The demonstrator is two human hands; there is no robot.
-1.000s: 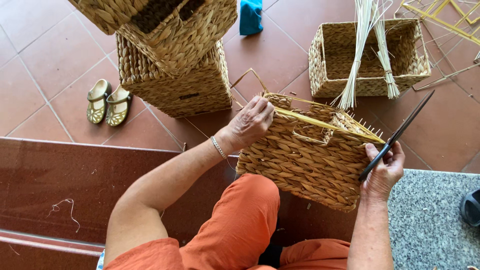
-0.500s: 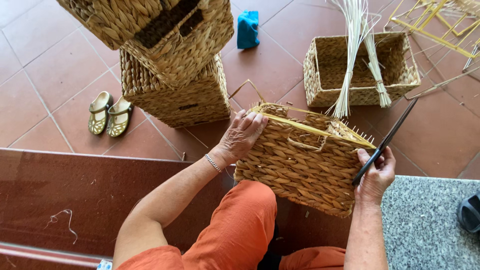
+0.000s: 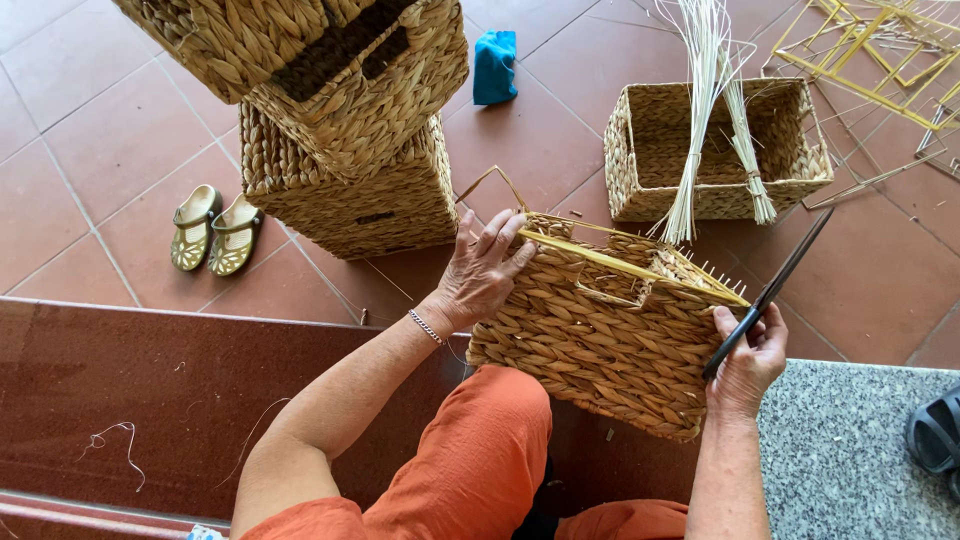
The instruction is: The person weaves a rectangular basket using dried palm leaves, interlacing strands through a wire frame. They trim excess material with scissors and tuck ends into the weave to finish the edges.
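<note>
A woven straw basket [image 3: 590,340] with a yellow frame along its rim rests tilted against my knee in orange trousers. My left hand [image 3: 482,272], with a bracelet at the wrist, lies on the basket's left rim, fingers spread over the weave. At the basket's right end my right hand [image 3: 745,362] grips a long dark blade-like tool [image 3: 770,290] that points up and to the right.
Stacked woven baskets [image 3: 345,180] stand at the upper left. Another basket [image 3: 715,150] holding pale reed bundles sits at the upper right, yellow frames behind it. Small sandals [image 3: 213,230], a blue cloth [image 3: 494,66] and a dark shoe [image 3: 935,432] lie on the tiled floor.
The basket has shifted slightly left and nearer. My left hand has opened its fingers over the rim. My right hand still holds the dark tool at the right end.
</note>
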